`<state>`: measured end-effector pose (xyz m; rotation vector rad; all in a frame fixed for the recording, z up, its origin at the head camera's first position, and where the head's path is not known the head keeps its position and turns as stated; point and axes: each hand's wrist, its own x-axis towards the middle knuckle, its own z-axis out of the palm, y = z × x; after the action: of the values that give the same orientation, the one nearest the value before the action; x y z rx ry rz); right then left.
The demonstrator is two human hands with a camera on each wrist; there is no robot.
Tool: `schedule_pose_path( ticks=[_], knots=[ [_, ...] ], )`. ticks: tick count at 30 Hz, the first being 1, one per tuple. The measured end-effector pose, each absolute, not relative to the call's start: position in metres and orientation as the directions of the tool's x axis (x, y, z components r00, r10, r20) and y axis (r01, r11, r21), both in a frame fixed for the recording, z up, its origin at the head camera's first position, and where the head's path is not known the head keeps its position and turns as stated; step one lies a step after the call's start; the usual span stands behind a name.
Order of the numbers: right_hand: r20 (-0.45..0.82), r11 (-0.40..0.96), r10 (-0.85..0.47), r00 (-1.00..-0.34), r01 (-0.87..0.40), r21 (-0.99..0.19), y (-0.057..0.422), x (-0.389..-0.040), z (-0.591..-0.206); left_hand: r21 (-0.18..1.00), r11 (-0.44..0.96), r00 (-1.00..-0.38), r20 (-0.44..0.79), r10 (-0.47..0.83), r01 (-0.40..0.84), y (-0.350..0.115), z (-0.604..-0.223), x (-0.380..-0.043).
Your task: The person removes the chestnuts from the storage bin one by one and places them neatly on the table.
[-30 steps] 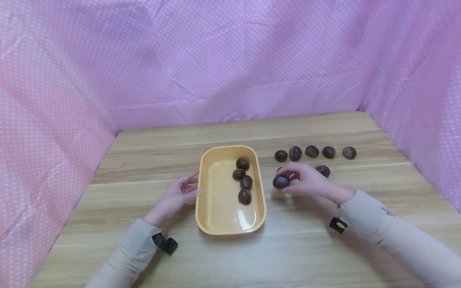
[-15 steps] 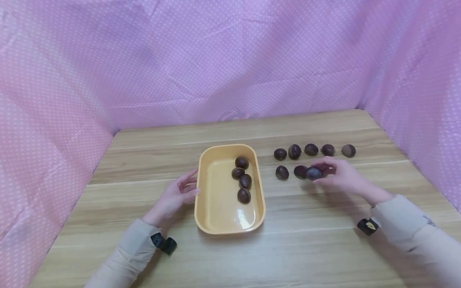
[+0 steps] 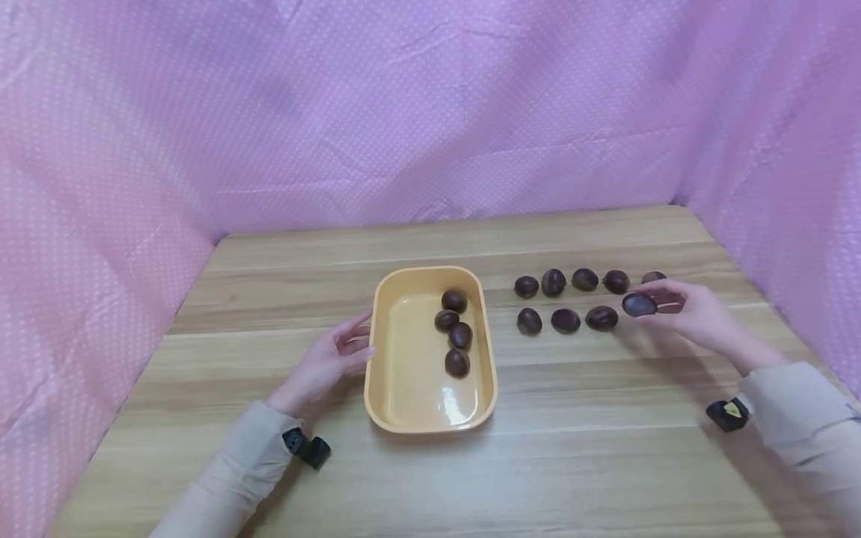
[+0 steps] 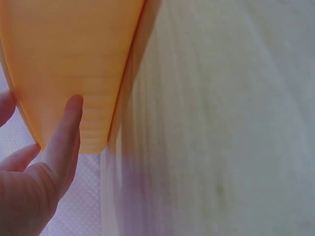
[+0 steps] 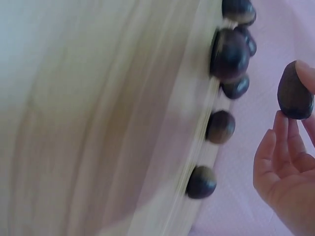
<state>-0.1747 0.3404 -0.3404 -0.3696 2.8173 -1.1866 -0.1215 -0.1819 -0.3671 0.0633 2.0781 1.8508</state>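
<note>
In the head view, my right hand [image 3: 693, 314] pinches a dark brown chestnut [image 3: 639, 304] between thumb and fingertips. It is just right of the front row's end chestnut [image 3: 602, 318]. The right wrist view shows the held chestnut [image 5: 294, 93] raised above the level of the tabletop. My left hand [image 3: 329, 362] rests against the left side of a yellow tray [image 3: 370, 359], its thumb tip at the rim. Seen from the left wrist, its fairly straight fingers touch the outer wall [image 4: 98, 59]. Several chestnuts [image 3: 457, 364] lie along the tray's right side.
Right of the tray, a back row of several chestnuts [image 3: 554, 282] lies behind a front row of 3. My right hand partly covers the back row's rightmost chestnut [image 3: 654, 277]. Pink dotted cloth [image 3: 430, 112] hangs around the wooden table [image 3: 572, 463].
My right hand has carried the chestnut rightward along the front row, from near its left end to beyond its right end. The left hand and tray stay in place.
</note>
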Motion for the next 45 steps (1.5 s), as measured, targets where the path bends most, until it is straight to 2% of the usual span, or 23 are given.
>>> schedule_pose_path(
  ticks=[13,22,45],
  knots=[
    [-0.059,0.79,-0.223,-0.973,-0.145,-0.595,0.362,-0.201,-0.349,0.972,0.157,-0.942,-0.213,0.257,-0.177,-0.185,-0.367,-0.12],
    [-0.117,0.825,-0.235,-0.965,-0.135,-0.549,0.364,-0.206,-0.362,0.97,0.156,-0.941,-0.221,0.255,-0.185,-0.184,-0.371,-0.121],
    [-0.173,0.819,-0.246,-0.954,-0.109,-0.563,0.359,-0.201,-0.364,0.968,0.161,-0.939,-0.228,0.259,-0.191,-0.183,-0.369,-0.121]
  ],
)
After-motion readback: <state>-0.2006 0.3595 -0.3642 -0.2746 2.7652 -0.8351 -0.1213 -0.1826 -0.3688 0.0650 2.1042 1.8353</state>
